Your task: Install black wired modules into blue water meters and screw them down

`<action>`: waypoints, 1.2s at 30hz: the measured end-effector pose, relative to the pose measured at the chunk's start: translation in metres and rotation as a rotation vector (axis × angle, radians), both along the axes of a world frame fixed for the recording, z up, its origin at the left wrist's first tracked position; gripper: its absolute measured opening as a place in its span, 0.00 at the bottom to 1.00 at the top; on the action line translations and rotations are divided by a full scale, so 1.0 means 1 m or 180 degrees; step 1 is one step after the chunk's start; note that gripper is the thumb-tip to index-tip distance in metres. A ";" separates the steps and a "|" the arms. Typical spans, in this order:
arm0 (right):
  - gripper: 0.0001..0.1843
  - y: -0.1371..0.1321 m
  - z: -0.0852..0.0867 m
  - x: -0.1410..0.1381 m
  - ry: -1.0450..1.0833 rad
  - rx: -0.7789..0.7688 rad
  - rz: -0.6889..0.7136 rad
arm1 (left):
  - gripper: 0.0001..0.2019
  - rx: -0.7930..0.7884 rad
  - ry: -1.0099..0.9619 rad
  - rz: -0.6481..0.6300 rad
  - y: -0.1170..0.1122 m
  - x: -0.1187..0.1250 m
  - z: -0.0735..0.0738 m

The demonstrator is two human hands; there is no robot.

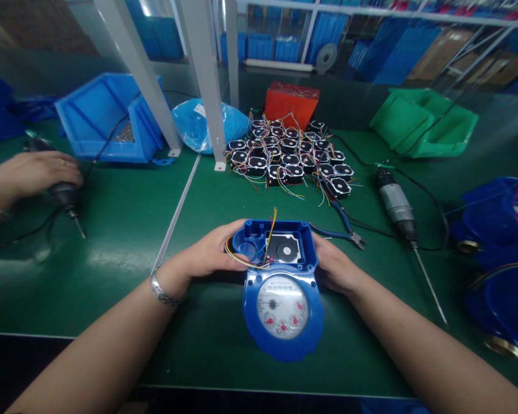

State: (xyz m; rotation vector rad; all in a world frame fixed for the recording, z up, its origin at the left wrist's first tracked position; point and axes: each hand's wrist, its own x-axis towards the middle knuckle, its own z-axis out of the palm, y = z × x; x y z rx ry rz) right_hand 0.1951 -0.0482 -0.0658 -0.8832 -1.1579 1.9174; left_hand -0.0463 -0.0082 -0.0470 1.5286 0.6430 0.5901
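Between both hands is a blue water meter [252, 313] with a round white dial [282, 307]. Its rectangular box at the far side is uncovered. Inside that box sits a black module [285, 248] with a white edge, and yellow and red wires [271, 230] stick up beside it. My left hand [213, 250] grips the box's left side, its thumb near the looped wires. On the box's right side my right hand [330, 261] is closed, its fingers partly hidden behind the meter. Just beyond my right hand lie blue-handled cutting pliers [345, 227].
Several black wired modules [289, 152] lie ahead, before an orange box [291, 103]. An electric screwdriver [397, 201] and more blue meters [501, 218] are at right. A co-worker's hand [54, 172] holds another screwdriver [64, 198] at left. Blue [107, 126] and green bins [423, 123] stand behind.
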 end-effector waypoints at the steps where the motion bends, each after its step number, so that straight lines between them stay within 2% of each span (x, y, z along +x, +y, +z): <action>1: 0.39 0.000 0.000 0.000 0.0008 -0.0001 0.0001 | 0.32 -0.0014 -0.0004 0.0005 0.000 0.000 0.000; 36: 0.39 -0.001 0.001 0.000 0.0039 -0.0071 -0.0042 | 0.33 0.0038 -0.0018 -0.0003 0.000 0.000 0.001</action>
